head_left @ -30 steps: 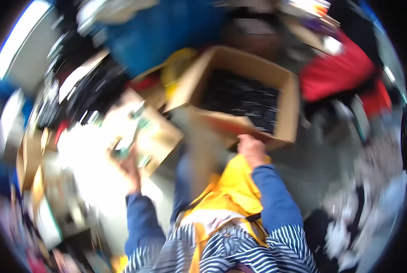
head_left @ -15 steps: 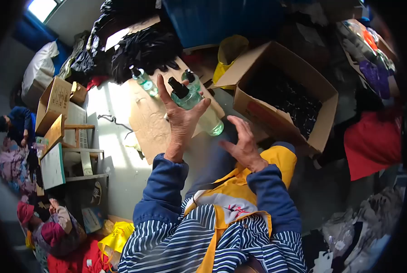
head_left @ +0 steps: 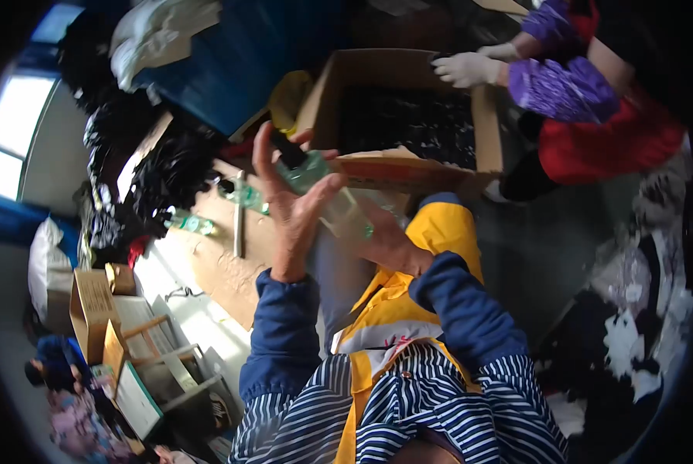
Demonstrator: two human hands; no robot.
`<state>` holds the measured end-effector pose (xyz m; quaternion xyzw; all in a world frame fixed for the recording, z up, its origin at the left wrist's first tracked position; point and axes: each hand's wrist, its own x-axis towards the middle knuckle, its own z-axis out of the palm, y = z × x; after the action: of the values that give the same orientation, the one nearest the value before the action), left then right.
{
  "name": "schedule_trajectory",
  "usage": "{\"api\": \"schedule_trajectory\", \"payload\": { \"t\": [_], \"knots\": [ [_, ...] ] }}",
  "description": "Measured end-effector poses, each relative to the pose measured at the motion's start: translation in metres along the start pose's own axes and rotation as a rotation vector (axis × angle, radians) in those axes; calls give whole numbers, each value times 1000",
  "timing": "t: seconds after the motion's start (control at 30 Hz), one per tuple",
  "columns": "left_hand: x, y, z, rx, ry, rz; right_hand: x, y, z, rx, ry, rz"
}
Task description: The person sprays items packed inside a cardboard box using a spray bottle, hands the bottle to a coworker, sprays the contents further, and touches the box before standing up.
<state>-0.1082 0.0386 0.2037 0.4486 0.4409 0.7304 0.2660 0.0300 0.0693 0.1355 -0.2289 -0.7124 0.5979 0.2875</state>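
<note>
Right hand [head_left: 396, 241] has reached the bottle [head_left: 345, 215], grip unclear; left hand [head_left: 292, 205] clamps it; two others [head_left: 191, 222] lie near the cardboard's [head_left: 246, 282] far edge.

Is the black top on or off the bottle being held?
On: the black top joins the bottle, with no gap visible between them.

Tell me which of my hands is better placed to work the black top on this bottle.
Probably your left hand: it's up beside the black top of the bottle, while your right hand is down by the base.
</note>
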Motion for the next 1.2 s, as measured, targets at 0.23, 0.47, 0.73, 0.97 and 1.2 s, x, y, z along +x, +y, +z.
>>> {"api": "schedule_trajectory", "payload": {
  "t": [0.23,0.47,0.73,0.97,1.2],
  "knots": [
    [-4,-6,25,194,-90,61,-13,10,-12,11,25,-70],
    [41,4,44,547,-125,234,-4,38,-38,-20,268,-221],
    [153,-84,55,732,-231,355,-5,112,-72,-399,200,10],
    [178,-220,62,983,-478,184,50,154,-54,-496,-217,-20],
    [180,-302,51,1190,-653,-60,62,205,-30,-568,-235,-130]
  ]
}}
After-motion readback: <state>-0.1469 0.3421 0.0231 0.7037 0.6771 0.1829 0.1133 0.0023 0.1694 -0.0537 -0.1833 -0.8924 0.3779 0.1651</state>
